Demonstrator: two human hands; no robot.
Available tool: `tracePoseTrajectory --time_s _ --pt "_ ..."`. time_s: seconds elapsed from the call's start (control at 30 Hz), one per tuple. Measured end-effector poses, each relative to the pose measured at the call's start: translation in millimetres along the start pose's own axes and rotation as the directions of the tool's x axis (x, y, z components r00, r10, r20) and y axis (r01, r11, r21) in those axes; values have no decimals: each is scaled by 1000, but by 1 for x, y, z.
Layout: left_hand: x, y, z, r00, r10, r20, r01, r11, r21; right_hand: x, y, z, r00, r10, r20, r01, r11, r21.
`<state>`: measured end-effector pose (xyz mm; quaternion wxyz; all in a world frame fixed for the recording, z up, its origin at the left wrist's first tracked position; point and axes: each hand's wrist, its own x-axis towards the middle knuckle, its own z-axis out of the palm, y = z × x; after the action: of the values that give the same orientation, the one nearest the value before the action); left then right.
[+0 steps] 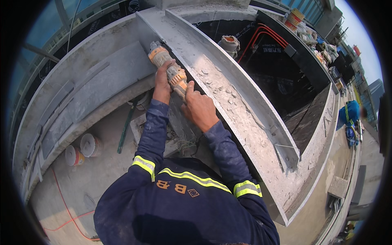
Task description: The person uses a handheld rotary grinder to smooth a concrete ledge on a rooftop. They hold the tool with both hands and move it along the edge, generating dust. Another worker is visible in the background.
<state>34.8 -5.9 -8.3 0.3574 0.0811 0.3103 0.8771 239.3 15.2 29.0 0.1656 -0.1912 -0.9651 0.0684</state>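
Note:
Both my hands are closed around a dusty orange-and-grey power tool, by its shape an angle grinder [178, 77]. My left hand [162, 83] wraps its body from the left. My right hand [200, 106] grips the rear end, with a finger laid along the casing. The tool's metal head points away from me, at the inner edge of a grey stone ledge [249, 118]. Whether a disc touches the stone cannot be made out. Dust and broken chips lie along the ledge, beside an upright stone strip [245, 77].
On the left, a curved wall [118, 61] bears long slabs. Two buckets [90, 145] and a red cable [65, 204] are on the floor, near a green bar [127, 126]. Beyond the ledge lies a black-lined pit [269, 69] with red pipes [267, 30]. A co-worker [349, 112] is at far right.

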Motion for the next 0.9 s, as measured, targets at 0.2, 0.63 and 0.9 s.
tracePoseTrajectory --time_s 0.2,0.63,0.9 --pt "6 2 -3 999 -10 -35 11 1000 22 5 -1 3 1000 4 2 -4 1000 -4" --pt "-17 1 9 1000 19 -14 -19 1000 10 -12 -5 -9 1000 14 -28 -14 1000 7" --pt "0 4 1 1000 16 -26 -16 1000 25 0 -4 -1 1000 -1 -28 2 999 37"
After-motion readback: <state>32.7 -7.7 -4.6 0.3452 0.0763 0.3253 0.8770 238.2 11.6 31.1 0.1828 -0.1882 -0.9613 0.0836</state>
